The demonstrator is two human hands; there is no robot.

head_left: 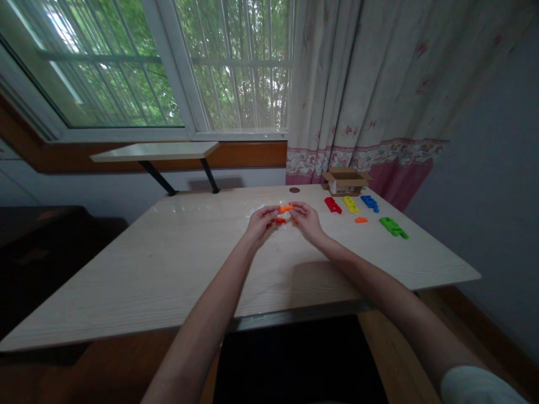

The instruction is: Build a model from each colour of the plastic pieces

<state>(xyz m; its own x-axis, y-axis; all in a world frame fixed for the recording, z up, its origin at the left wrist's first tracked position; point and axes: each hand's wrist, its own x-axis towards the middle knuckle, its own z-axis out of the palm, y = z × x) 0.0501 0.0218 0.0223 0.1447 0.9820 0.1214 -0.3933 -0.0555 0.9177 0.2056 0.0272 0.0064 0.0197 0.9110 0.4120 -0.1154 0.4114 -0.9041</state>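
Over the middle of the table, my left hand [261, 223] and my right hand [307, 220] pinch a small orange plastic piece [286, 208] between them, one at each end. Its exact kind is too small to make out. Just below it, close to my left fingers, shows a red piece [280, 220]; whether it lies on the table or touches the fingers I cannot tell. To the right of my hands lie red pieces [332, 205], yellow pieces [350, 204], blue pieces [370, 203], green pieces [393, 227] and a loose orange piece [361, 220].
An open cardboard box [346, 182] stands at the table's back right, by the curtain [328, 84]. A small raised shelf [155, 150] on black legs is at the back left. The pale wooden table [168, 269] has a dark round spot [294, 190] near its back edge.
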